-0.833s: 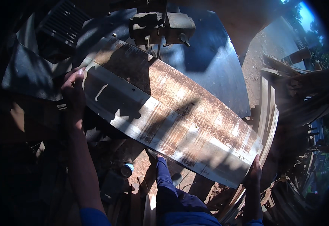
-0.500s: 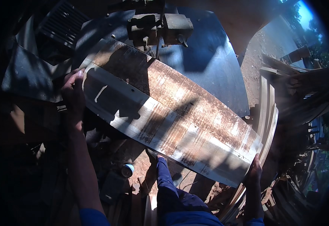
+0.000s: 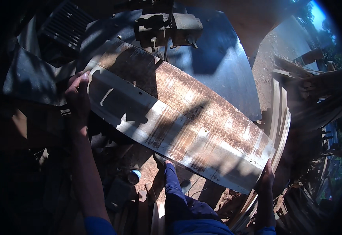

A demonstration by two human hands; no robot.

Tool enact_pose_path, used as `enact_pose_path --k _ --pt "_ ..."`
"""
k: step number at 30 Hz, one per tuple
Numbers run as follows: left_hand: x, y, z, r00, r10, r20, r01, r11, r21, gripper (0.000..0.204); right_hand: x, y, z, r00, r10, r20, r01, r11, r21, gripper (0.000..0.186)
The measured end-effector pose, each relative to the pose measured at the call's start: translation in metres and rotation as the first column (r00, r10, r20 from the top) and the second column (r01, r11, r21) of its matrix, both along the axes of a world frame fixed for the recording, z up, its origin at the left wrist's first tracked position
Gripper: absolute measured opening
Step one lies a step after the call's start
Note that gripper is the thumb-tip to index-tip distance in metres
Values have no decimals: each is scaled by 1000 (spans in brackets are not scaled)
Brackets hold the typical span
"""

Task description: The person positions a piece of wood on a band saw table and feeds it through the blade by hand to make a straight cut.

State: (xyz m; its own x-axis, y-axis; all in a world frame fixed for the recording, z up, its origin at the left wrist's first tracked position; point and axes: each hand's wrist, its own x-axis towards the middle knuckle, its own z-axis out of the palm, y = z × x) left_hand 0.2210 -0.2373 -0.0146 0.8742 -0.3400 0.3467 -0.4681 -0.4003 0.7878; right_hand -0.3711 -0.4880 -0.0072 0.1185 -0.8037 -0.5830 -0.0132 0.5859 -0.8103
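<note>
A long wide board (image 3: 186,113), rough brown on its far half and pale along its near half, lies slanted from upper left to lower right. My left hand (image 3: 78,88) grips its left end, thumb on top and fingers mostly out of sight underneath. At the right end, my right hand (image 3: 266,178) holds the near corner. The board rests over a grey metal saw table (image 3: 233,74). Its far edge is at a thin upright blade (image 3: 166,51), under a blocky metal blade guide (image 3: 169,29); whether they touch I cannot tell.
Curved wooden strips (image 3: 279,113) stand to the right, with more stacked lumber (image 3: 296,199) below them. A slatted grille (image 3: 66,24) and a bent metal sheet (image 3: 32,76) are at the far left. On the ground near my legs lie a small round can (image 3: 134,176) and wood offcuts (image 3: 143,199).
</note>
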Motion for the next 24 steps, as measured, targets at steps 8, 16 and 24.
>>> enact_pose_path --k 8,16,24 --pt "1 1 -1 1000 8 18 -8 1000 1 44 9 3 3 1000 -7 -29 6 999 -32 56" --pt "3 1 -2 998 8 63 -10 1000 22 43 9 0 4 1000 -14 -10 14 1000 -1 55" --pt "1 1 0 998 28 64 -31 999 41 45 9 2 1 999 -20 -31 19 999 -30 54"
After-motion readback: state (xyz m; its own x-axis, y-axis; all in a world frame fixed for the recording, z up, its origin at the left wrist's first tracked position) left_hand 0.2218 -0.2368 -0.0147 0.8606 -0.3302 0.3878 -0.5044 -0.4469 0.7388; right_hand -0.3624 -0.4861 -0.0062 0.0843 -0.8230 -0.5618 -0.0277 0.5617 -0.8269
